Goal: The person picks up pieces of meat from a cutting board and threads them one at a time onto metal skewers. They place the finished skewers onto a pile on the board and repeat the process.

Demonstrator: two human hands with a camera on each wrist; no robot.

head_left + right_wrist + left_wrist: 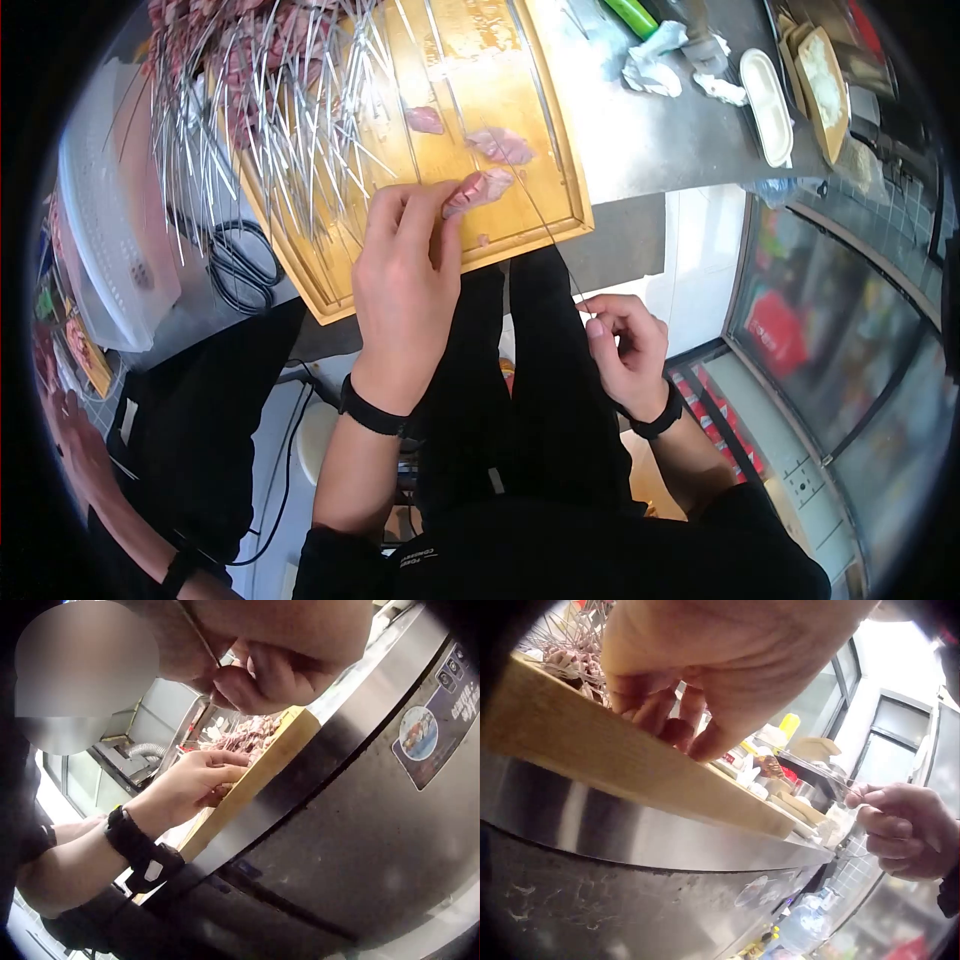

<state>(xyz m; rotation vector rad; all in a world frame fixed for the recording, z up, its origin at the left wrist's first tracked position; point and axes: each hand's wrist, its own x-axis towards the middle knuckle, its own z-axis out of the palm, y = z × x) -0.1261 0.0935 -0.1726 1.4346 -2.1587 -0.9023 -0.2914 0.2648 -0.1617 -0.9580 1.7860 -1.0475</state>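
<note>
My left hand (405,275) pinches a piece of pink meat (478,192) over the near part of a wooden board (385,215). My right hand (630,350), off the board's near right corner, pinches the end of a thin metal skewer (556,245), which slants up and left to the meat. Whether its tip is in the meat I cannot tell. Two loose meat pieces (424,120) (500,146) lie on the board just beyond. In the left wrist view the right hand (911,829) holds the skewer; the left hand (720,667) hides its meat.
Many skewers threaded with meat (285,50) are heaped at the board's left. A white plastic basket (105,200) and a coiled black cable (240,265) lie further left. Crumpled tissues (655,65) and a white tray (767,105) are at the right. Another person's arm (110,490) shows at lower left.
</note>
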